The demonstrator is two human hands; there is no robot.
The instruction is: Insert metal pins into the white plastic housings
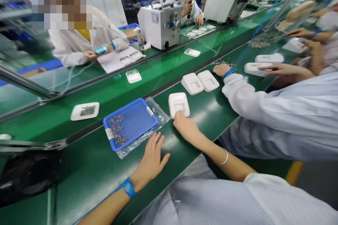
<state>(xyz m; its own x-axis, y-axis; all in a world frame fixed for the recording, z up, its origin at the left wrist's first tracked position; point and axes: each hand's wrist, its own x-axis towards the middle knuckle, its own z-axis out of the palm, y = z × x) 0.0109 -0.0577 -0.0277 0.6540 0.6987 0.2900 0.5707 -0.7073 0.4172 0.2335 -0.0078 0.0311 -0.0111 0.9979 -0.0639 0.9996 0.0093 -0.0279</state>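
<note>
One white unit w/ a dark panel [85, 111] lies on the green belt [56, 110], left of frame, apart from both hands. Next, left of centre, a blue tray [136, 119] holds small metal pcs [116, 130], prob. screws, heaped at its left end; it sits on a clear plastic bag [160, 112], so a bump could make it slide & spill, esp. as bag film is likely slippery. Left hand [150, 160], lower centre, is the likeliest cause: empty, palm down, fingers slightly parted, thumb well out, fingertips near the tray's right-hand corner. Just right of it, mid-frame, right hand [185, 124] is at the near edge of a white case [179, 102] lying on the bench; fingers bunched together, tips partly hidden, so can't tell if they pinch or just press. W/ contact at one edge only, the case could pivot or skid into the 2 white cases [200, 82] up & right. Beyond those, a co-worker's hand [222, 70] is by loose pcs [232, 65]; a sleeve brush there could scatter them or shove the pair.
</note>
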